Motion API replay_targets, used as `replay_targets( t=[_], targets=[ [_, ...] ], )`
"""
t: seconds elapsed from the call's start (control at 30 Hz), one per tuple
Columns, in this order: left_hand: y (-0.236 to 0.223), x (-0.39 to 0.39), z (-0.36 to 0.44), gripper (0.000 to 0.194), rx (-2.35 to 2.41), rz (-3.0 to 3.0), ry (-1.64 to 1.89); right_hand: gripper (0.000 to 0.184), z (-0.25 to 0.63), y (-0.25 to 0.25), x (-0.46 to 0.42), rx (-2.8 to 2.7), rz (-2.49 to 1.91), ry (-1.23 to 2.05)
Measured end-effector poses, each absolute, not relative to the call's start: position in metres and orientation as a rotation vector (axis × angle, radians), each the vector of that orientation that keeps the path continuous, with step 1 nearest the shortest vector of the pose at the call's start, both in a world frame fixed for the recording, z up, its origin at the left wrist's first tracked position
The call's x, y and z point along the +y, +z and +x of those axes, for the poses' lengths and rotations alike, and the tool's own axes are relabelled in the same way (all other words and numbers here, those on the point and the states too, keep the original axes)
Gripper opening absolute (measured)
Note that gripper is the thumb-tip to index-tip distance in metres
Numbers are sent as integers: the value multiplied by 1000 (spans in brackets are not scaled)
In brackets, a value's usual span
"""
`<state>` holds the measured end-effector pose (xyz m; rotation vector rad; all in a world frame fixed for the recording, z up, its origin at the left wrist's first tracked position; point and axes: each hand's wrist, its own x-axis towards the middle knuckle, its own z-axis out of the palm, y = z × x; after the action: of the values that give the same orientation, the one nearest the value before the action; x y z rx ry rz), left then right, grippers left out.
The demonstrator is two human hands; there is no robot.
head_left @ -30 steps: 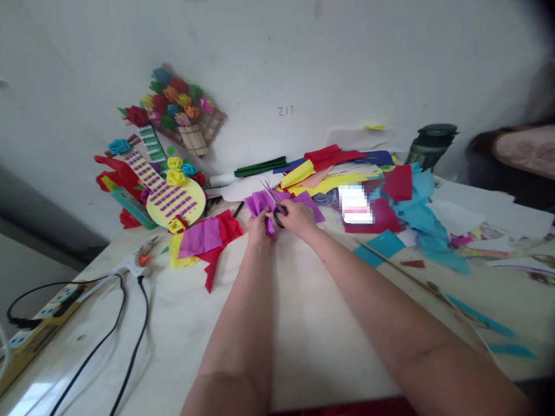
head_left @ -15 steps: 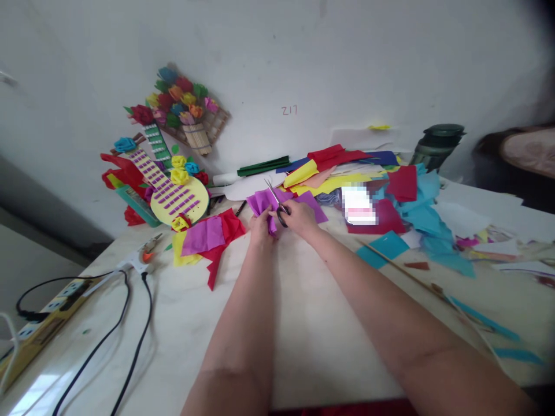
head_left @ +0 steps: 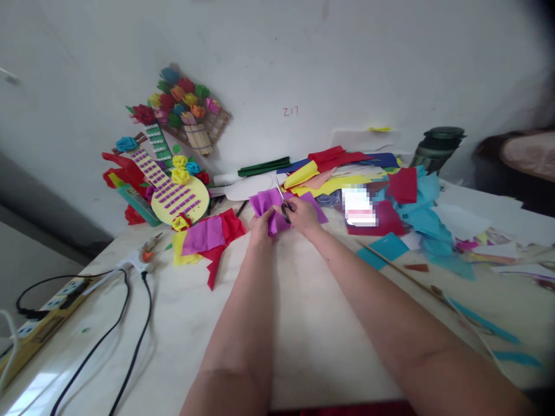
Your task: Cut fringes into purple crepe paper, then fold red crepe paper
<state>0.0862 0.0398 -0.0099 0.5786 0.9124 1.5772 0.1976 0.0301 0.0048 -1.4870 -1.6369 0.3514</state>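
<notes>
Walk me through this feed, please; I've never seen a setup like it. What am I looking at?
There is no machine here: a person works with two bare hands, seen by a head-worn camera looking forward and down. The left hand holds gathered purple material; the right hand grips scissors. Beneath them is a pale table. On your left are a yellow guitar-shaped craft and a power strip; on your right lie blue pieces and a thin stick. The bright screen is pixelated, so I can't read it.
</notes>
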Motion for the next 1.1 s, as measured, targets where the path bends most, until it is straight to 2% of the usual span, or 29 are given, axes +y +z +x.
replay_targets(
  t=[0.2,0.43,0.57,0.73,0.8,0.97,1.1],
  targets=[
    [-10,45,81,19,779,538,1704,38,201,10,33,-1598,-1639,133],
    [-12,55,65,26,734,505,1883,34,199,5,28,-1991,-1929,-1],
    [-12,55,64,26,747,518,1852,34,195,3,26,-2077,-1991,60],
    [-9,50,69,28,766,537,1773,31,200,11,28,-2124,-1976,330],
    [-8,48,72,31,760,568,1744,25,203,14,30,-2053,-1896,403],
    [-11,44,84,32,732,640,1662,48,197,8,33,-1732,-1455,653],
    [-13,43,90,32,734,685,1567,37,192,-1,38,-1542,-1391,610]
  ],
)
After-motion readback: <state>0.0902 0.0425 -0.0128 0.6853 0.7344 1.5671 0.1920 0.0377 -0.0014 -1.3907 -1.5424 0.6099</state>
